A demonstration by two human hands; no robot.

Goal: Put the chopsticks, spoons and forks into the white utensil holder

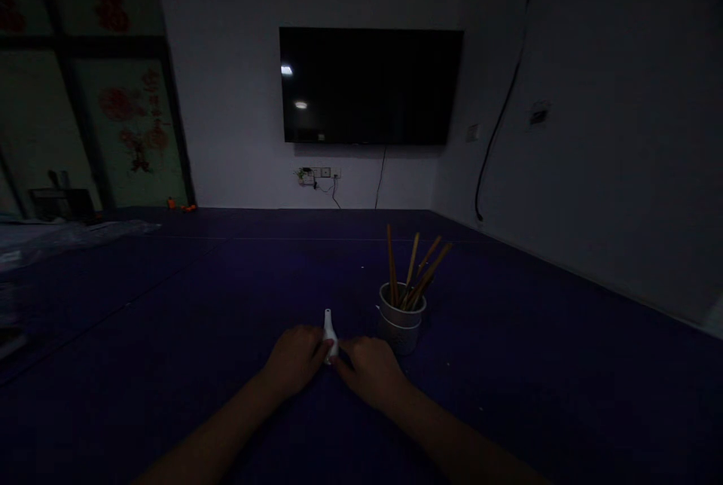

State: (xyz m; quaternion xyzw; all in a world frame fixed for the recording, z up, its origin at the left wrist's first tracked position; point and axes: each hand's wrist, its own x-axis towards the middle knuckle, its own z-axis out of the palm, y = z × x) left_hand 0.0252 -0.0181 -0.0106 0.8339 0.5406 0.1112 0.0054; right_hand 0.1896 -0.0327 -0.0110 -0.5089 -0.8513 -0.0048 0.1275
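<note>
Both of my hands rest on the dark blue table [169, 334] and meet around a small white bottle-shaped object [328, 334] with a narrow neck that stands upright. My left hand [294, 361] is closed against its left side. Curled fingers of my right hand [370, 370] press on its right side. Just right of my right hand stands a white cup [400, 319] with several wooden chopsticks [415, 270] leaning out of it. The room is very dim, so finger detail is hard to see.
A dark wall-mounted screen [370, 86] hangs on the far wall above a power socket [319, 174] with cables. A window with red paper cut-outs [132, 123] is at the left. Crumpled clear plastic [68, 233] lies on the table's far left.
</note>
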